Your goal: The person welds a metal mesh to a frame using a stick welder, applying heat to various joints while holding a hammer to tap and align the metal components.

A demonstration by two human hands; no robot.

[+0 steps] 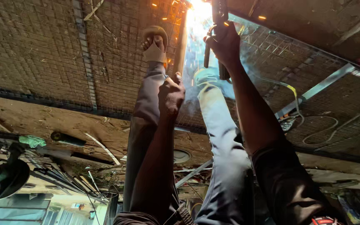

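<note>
My right hand (223, 41) is shut on a dark welding electrode holder (219, 16), whose tip meets a bright white arc with orange sparks (196, 7) at the top of the view. My left hand (171, 93) is closed around the near end of a thin metal bar (182, 46) that runs up toward the arc. The bar lies on a wire mesh panel (34, 46). My two trousered legs stretch up the middle of the frame. One foot in a tan sandal (154, 41) rests on the mesh just left of the bar.
A second mesh panel with a grey metal frame strip (321, 85) lies at the right, with a pale cable (321, 129) looped over it. Loose metal rods (101, 148), a green cloth (32, 141) and a dark round power tool (1, 179) lie at the lower left.
</note>
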